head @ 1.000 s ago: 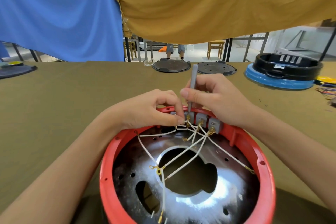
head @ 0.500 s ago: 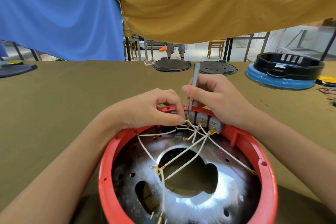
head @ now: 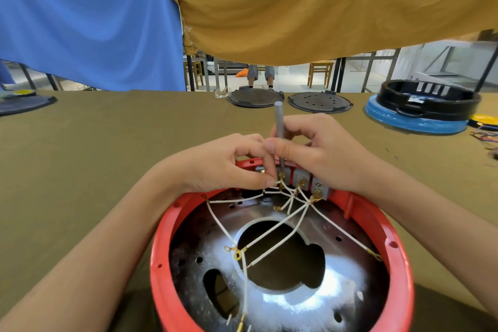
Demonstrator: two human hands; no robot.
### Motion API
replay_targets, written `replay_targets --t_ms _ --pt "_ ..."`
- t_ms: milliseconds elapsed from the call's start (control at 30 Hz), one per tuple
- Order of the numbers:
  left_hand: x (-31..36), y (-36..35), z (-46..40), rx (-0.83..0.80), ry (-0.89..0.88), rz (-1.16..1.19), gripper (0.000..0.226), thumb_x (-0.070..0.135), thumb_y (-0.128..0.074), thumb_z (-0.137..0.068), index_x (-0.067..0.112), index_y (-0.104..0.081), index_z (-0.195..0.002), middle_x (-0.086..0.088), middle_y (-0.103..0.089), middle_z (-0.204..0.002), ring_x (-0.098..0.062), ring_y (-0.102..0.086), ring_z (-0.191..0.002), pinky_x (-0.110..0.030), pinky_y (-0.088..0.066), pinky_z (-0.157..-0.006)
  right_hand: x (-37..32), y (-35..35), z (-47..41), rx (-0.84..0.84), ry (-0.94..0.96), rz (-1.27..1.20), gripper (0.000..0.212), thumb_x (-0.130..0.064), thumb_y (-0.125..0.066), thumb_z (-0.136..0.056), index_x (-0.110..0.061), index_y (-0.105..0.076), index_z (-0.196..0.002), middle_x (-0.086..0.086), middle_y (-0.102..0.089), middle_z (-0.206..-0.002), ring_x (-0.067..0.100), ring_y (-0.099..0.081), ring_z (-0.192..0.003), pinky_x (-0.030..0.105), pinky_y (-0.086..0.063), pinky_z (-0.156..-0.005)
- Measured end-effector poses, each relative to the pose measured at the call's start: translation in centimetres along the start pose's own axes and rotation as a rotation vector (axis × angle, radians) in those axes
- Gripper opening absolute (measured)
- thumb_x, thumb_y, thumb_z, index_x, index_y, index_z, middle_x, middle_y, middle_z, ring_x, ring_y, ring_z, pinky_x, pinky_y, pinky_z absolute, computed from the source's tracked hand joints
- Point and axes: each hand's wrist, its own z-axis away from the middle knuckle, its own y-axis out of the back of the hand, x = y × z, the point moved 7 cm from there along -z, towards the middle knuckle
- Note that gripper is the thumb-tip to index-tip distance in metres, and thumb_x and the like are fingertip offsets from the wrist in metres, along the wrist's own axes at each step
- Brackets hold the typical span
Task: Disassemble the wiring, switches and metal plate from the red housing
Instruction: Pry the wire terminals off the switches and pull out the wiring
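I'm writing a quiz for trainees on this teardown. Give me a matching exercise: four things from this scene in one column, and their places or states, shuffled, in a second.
Things:
1. screwdriver
2. metal plate
3. black and blue housing
4. white wires

Places or states:
A. far right of the table
B. lining the red housing
C. held upright in the right hand
D. strung across the plate's big hole

Pairs: 1-C, 2-B, 3-A, 4-D

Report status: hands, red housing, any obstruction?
Right hand grips grey screwdriver on switch terminal; left hand pinches white wires. Red housing still wired. No obstruction.
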Motion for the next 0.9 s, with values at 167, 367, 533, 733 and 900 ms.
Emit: replay_targets --t_ms 167,367,533,733,900 --pt "0.1 -0.1 0.1 0.0 0.004 -0.012 0.001 0.03 -0.073 -0.088 0.03 -0.073 -0.086 -0.001 -0.059 -0.123 -0.017 -0.056 -0.121 -0.045 -0.036 -0.112 1.5 0.1 0.0 0.032 -0.16 -0.285 0.019 -0.019 -0.062 -0.096 -0.002 -0.067 -0.088 0.003 -0.063 -0.07 0.014 -0.056 -0.063 0.029 -0.05 -0.067" --pt "0.2 -0.1 0.0 -0.01 0.001 -0.031 0.005 0.042 -0.07 -0.084 0.037 -0.072 -0.084 0.005 -0.057 -0.113 -0.015 -0.057 -0.113 -0.048 -0.037 -0.11 2.8 -0.4 0.0 0.037 -0.279 -0.38 0.022 -0.025 -0.061 -0.096 -0.006 -0.067 -0.087 -0.01 -0.056 -0.058 0.006 -0.053 -0.059 0.02 -0.046 -0.066" --pt "0.2 -0.2 0.0 -0.013 0.003 -0.027 0.011 0.049 -0.068 -0.08 0.039 -0.071 -0.083 0.006 -0.057 -0.116 -0.016 -0.057 -0.115 -0.048 -0.038 -0.109 2.8 0.0 0.4 0.084 -0.247 -0.367 0.019 -0.024 -0.061 -0.096 -0.009 -0.067 -0.086 -0.006 -0.06 -0.065 0.006 -0.056 -0.062 0.023 -0.05 -0.067" --pt "0.2 -0.1 0.0 -0.006 0.004 -0.024 0.011 0.049 -0.068 -0.079 0.039 -0.071 -0.082 0.006 -0.058 -0.117 -0.016 -0.058 -0.114 -0.048 -0.039 -0.108 1.7 0.6 0.6 0.138 -0.142 -0.268 0.015 -0.022 -0.062 -0.096 -0.015 -0.067 -0.084 0.004 -0.064 -0.072 0.01 -0.059 -0.064 0.037 -0.053 -0.068" --pt "0.1 -0.1 0.0 -0.006 0.009 -0.02 0.011 0.048 -0.069 -0.079 0.037 -0.072 -0.082 0.006 -0.058 -0.117 -0.014 -0.058 -0.114 -0.047 -0.039 -0.109 2.6 0.2 0.5 0.095 -0.206 -0.327 0.017 -0.026 -0.062 -0.095 -0.015 -0.067 -0.083 -0.002 -0.061 -0.067 0.009 -0.057 -0.063 0.028 -0.05 -0.068"
